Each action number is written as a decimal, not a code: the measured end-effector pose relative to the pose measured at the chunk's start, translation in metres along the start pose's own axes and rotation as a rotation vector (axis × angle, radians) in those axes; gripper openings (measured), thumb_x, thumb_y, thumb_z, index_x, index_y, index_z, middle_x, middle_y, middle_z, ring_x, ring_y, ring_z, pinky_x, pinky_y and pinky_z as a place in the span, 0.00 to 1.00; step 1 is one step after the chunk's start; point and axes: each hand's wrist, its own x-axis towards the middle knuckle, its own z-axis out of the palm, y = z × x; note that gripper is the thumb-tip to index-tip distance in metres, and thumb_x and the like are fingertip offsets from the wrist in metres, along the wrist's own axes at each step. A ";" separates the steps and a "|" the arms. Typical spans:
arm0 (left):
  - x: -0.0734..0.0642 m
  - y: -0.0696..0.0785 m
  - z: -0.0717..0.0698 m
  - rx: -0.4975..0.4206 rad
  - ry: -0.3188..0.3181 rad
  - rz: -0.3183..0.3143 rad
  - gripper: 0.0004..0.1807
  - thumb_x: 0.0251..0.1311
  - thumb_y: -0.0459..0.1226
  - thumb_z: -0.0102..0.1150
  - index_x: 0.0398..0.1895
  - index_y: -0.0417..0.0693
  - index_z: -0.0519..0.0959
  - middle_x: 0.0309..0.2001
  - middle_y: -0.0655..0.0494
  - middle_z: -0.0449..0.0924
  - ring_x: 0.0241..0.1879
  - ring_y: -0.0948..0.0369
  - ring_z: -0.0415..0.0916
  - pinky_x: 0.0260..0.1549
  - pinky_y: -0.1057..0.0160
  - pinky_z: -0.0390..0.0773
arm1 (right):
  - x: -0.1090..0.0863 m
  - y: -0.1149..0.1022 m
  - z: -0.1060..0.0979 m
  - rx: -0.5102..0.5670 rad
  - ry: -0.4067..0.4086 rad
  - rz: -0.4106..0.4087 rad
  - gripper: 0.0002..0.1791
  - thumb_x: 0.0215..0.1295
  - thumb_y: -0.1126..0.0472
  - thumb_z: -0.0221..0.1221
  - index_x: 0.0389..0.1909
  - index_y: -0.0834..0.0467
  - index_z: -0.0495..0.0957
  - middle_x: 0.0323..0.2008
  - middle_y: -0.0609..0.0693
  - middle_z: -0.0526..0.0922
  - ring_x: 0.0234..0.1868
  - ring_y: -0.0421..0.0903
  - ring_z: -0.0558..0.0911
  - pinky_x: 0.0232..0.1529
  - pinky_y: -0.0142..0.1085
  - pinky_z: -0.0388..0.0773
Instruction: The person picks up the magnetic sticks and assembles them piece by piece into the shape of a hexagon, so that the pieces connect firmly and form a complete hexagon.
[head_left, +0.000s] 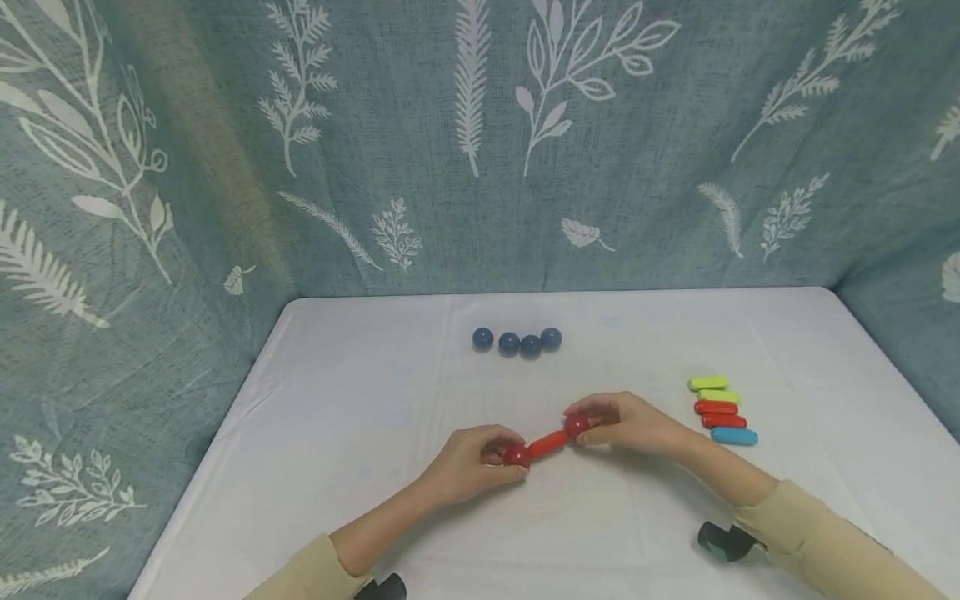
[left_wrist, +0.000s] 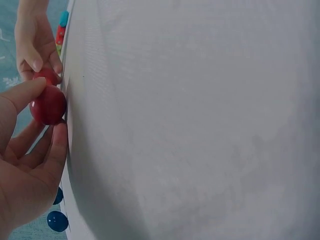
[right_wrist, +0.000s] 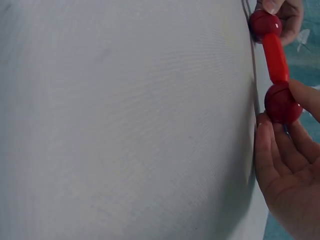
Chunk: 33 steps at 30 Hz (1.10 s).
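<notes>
Between my two hands a red rod (head_left: 548, 444) joins two dark red balls, forming a dumbbell shape. My left hand (head_left: 476, 462) pinches the left ball (head_left: 517, 456) between thumb and fingers. The right ball (head_left: 577, 426) is pinched by my right hand (head_left: 626, 423), a little farther back. In the left wrist view the near ball (left_wrist: 48, 105) hides most of the rod. Seen from the right wrist, the rod (right_wrist: 275, 59) runs straight from one ball to the other, its ends meeting both.
Several dark blue balls (head_left: 530, 347) sit in a row toward the back of the white table (head_left: 360, 375). At the right lie two yellow-green rods (head_left: 708, 382), two red rods (head_left: 723, 422) and a blue rod (head_left: 734, 436). A patterned curtain (head_left: 420, 150) surrounds the table.
</notes>
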 end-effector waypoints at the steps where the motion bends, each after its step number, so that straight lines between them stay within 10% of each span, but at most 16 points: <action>1: 0.000 0.000 0.000 0.003 0.000 0.001 0.19 0.53 0.39 0.73 0.47 0.45 0.82 0.38 0.61 0.83 0.38 0.64 0.80 0.41 0.69 0.79 | 0.000 0.000 0.000 0.000 -0.004 -0.004 0.22 0.65 0.58 0.63 0.58 0.59 0.76 0.54 0.54 0.81 0.54 0.53 0.79 0.53 0.45 0.76; 27: 0.035 0.025 0.017 0.170 -0.034 0.020 0.21 0.53 0.42 0.72 0.49 0.45 0.79 0.35 0.57 0.83 0.31 0.66 0.75 0.33 0.68 0.74 | 0.006 -0.006 0.015 0.077 -0.022 -0.015 0.22 0.61 0.61 0.66 0.55 0.62 0.75 0.46 0.53 0.83 0.49 0.49 0.82 0.48 0.37 0.78; 33: 0.032 0.024 0.017 0.192 -0.045 0.003 0.19 0.54 0.43 0.71 0.48 0.48 0.81 0.31 0.61 0.80 0.30 0.66 0.72 0.32 0.67 0.73 | -0.009 -0.004 -0.009 -0.083 0.052 -0.027 0.13 0.65 0.57 0.63 0.49 0.55 0.80 0.44 0.46 0.84 0.47 0.45 0.81 0.48 0.37 0.78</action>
